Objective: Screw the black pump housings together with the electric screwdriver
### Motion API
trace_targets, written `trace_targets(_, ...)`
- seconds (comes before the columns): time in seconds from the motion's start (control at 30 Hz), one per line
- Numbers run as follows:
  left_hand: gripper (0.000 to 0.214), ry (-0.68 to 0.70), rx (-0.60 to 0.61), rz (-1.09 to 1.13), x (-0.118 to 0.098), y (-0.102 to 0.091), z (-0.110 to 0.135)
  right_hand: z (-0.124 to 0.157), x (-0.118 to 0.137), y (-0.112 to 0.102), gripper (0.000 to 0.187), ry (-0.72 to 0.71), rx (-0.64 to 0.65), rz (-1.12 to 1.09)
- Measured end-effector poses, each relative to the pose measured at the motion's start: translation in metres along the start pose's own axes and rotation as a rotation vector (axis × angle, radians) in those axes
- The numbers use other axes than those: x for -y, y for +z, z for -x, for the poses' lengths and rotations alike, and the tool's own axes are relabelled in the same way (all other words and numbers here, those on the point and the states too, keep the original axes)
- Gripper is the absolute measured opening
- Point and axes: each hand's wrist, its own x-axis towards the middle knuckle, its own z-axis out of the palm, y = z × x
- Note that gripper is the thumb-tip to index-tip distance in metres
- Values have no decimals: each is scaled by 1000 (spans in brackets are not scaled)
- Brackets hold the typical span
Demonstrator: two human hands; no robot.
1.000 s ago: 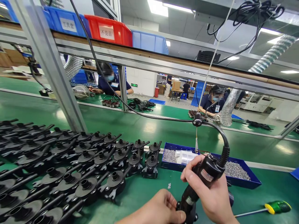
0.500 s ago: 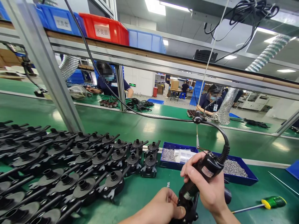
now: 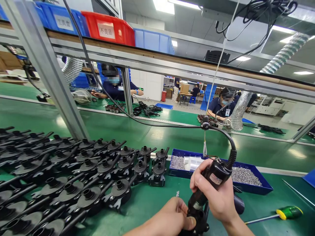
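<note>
My right hand [image 3: 218, 200] is wrapped round a black electric screwdriver [image 3: 209, 183], tilted with its tip pointing down. A thick black cable [image 3: 152, 123] runs from the tool's top up to the left. My left hand [image 3: 169, 218] pinches a black pump part [image 3: 199, 223] at the bottom edge, right under the tool's tip. Much of that part is cut off by the frame.
Rows of black pump bodies [image 3: 81, 177] cover the green table [image 3: 152, 200] to the left. A blue tray [image 3: 256, 188] with small silver screws and a white tube lies behind my hands. A green-handled screwdriver [image 3: 283, 214] lies at the right. Other people work at the far bench.
The view shifted slightly. The electric screwdriver and both hands stayed on the pump part, with the tool's top leaning a little further left.
</note>
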Motion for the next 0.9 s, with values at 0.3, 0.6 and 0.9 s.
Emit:
trace_targets(0.3,42,179,76,100,9,-2,-16,-1,3,-2,25,-28,-16,81)
trace_targets(0.6,29,771,-343,-513,11,-32,-34,0,15,-17,33,56,-137,458)
trace_targets(0.9,29,620,-390,-934,17,-25,-39,5,21,-22,17,-172,-219,127)
